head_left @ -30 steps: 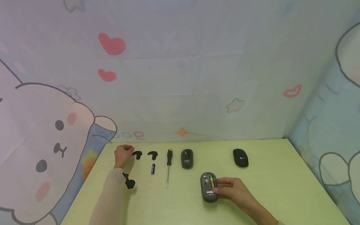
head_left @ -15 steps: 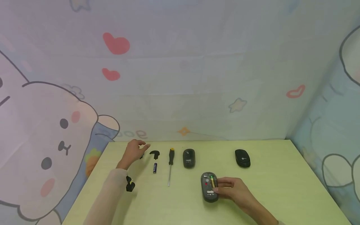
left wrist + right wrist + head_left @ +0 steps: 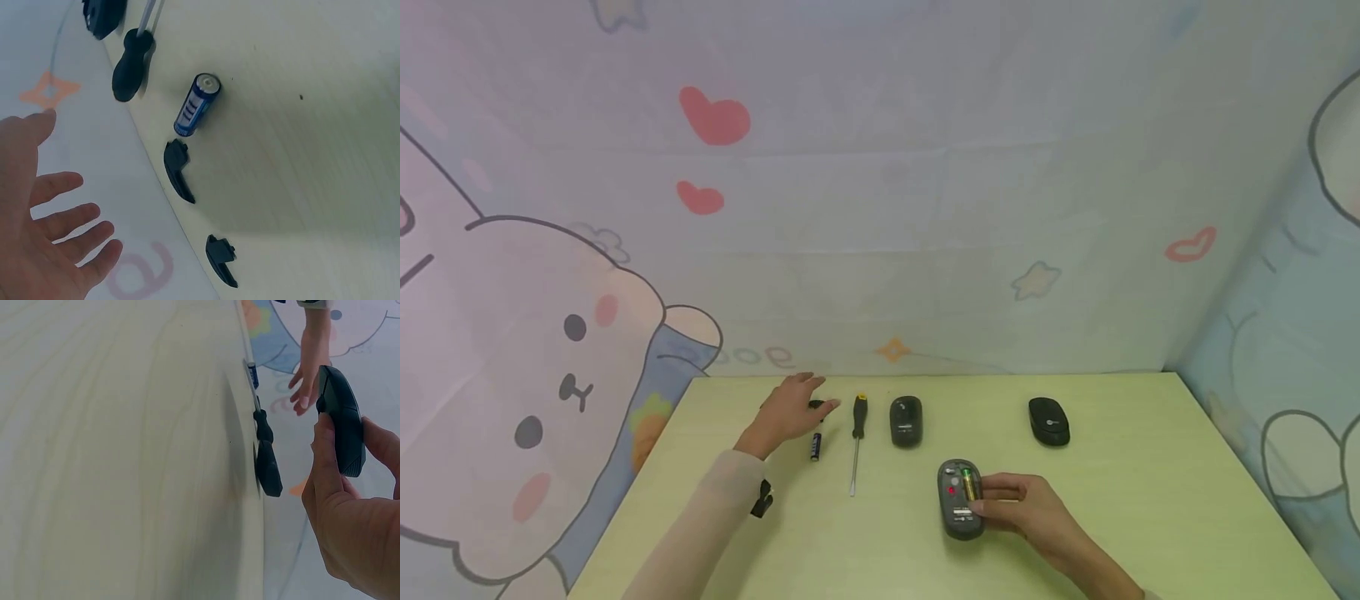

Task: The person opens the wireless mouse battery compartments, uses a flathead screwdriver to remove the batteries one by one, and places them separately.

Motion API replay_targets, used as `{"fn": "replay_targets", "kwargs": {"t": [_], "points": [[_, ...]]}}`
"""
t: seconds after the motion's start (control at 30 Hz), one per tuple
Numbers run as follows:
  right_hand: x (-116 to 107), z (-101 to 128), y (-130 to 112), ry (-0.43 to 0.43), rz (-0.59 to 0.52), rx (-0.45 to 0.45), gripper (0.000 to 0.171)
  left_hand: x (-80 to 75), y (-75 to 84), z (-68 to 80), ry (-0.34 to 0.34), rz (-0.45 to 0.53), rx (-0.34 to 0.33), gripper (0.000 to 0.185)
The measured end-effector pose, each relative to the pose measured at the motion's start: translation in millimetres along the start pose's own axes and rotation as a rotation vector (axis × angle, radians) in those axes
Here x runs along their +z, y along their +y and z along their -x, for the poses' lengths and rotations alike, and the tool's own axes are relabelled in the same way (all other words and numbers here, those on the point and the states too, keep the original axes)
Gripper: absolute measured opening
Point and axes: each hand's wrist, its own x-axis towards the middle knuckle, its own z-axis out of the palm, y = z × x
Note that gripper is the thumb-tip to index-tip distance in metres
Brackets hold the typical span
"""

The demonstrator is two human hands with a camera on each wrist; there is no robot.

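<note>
Left hand [image 3: 790,408] swept rightward from the far-left black plastic clip, now hovering with fingers spread and released above the second black curved clip [image 3: 179,171], blue AA battery [image 3: 197,105] just at 5 o'clock of it. Suggests a pick from that row. Right hand [image 3: 1026,504] unmoved, grip clasped on upturned dark grey mouse [image 3: 958,498], at 5 o'clock from the black-handled screwdriver [image 3: 857,437] on the pale green desk [image 3: 1150,500].

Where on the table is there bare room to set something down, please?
Bare table lies right of the right hand, below the far mouse. The back-left row by the left hand, battery and screwdriver is crowded.
</note>
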Motion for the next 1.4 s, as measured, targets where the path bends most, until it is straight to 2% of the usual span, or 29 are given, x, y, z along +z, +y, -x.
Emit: {"fn": "replay_targets", "kwargs": {"t": [0.27, 0.37, 0.77, 0.97, 1.13, 1.4], "points": [[-0.6, -1.9, 0.4, 0.001, 0.009, 0.003, 0.067, 15.1, 16.9, -3.5, -0.079, -0.119, 0.070, 0.076], [-0.2, -2.2, 0.6, 0.001, 0.010, 0.002, 0.067, 22.4, 20.3, -5.1, -0.120, -0.138, 0.065, 0.079], [-0.3, -1.7, 3.5, 0.017, 0.013, 0.004, 0.066, 45.1, 34.1, -7.1, -0.180, -0.175, 0.041, 0.069], [-1.1, -1.1, 4.1, 0.033, 0.016, 0.013, 0.067, 54.1, 34.9, -9.6, -0.179, -0.181, 0.045, 0.068], [-0.6, -0.6, 5.8, 0.054, 0.030, 0.034, 0.067, 61.0, 36.5, -13.4, -0.178, -0.136, 0.020, 0.070], [-4.5, 0.5, 6.0, 0.055, 0.032, 0.026, 0.066, 63.0, 36.4, -17.9, -0.132, -0.062, -0.010, 0.068]]}}
